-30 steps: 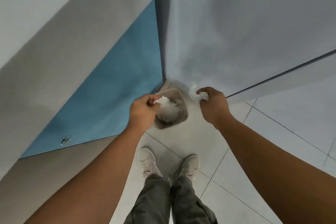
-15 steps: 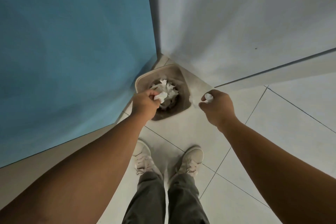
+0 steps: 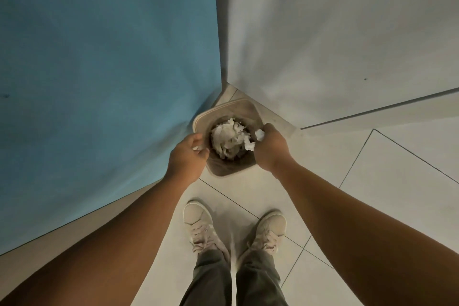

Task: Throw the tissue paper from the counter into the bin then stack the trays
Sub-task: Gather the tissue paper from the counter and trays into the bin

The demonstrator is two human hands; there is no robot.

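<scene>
A beige-rimmed bin (image 3: pixel 218 108) stands on the floor in the corner between a blue wall and a white wall. Crumpled tissue paper (image 3: pixel 228 137) fills its dark inside. My right hand (image 3: pixel 270 150) hovers over the bin's right rim and grips a wad of white tissue (image 3: pixel 259 135) that pokes out past its fingers above the opening. My left hand (image 3: pixel 187 156) hangs at the bin's left edge with its fingers curled. Only a small white scrap (image 3: pixel 197 148) shows under those fingers. No trays or counter are in view.
The blue wall (image 3: pixel 99 69) closes off the left and the white wall (image 3: pixel 335 32) the back right. My two pale shoes (image 3: pixel 198 226) stand on the white tiled floor (image 3: pixel 372 194) just in front of the bin.
My right hand has moved left with its tissue and is now over the bin's opening. My left hand has drawn back to the bin's left edge, with far less tissue showing in it.
</scene>
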